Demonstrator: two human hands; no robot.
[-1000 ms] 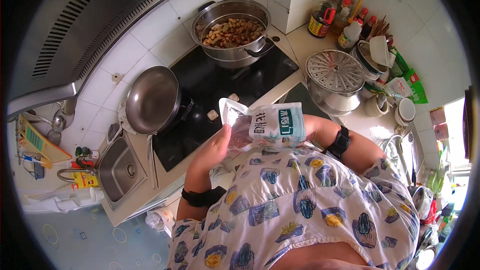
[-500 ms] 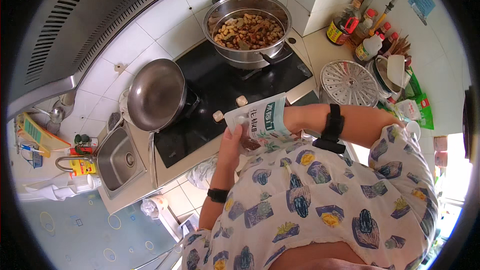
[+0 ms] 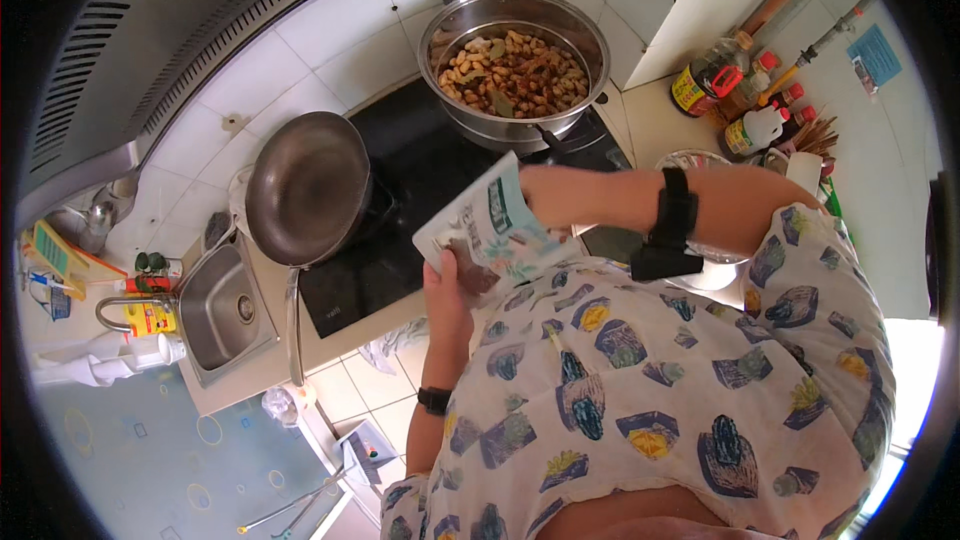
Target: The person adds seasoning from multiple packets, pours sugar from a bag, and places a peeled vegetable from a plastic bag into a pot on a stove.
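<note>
In front of my body I hold a white and pale-green printed pouch (image 3: 492, 225), tilted over the front of the hob. Dark reddish-brown contents show through a clear part of it. My left hand (image 3: 446, 282) is closed on the pouch's lower left edge, thumb on the front. At its right side, my right hand (image 3: 545, 198) is closed against the pouch, with its fingertips mostly hidden. Beyond them a steel pot (image 3: 515, 125) stands on the black hob (image 3: 400, 155), filled with peanuts in the shell (image 3: 512, 70) and a few dried leaves.
A dark wok (image 3: 305, 185) sits on the hob's left, its handle pointing toward me. Farther left is a steel sink (image 3: 222, 312) with a tap (image 3: 125, 310). Several sauce bottles (image 3: 710, 80) crowd the right back corner. A range hood (image 3: 130, 50) overhangs the upper left.
The pouch has tipped to a steeper slant and shifted slightly left with both hands on it. It now covers the spot where two small pale pieces lay. The whole view has shifted.
</note>
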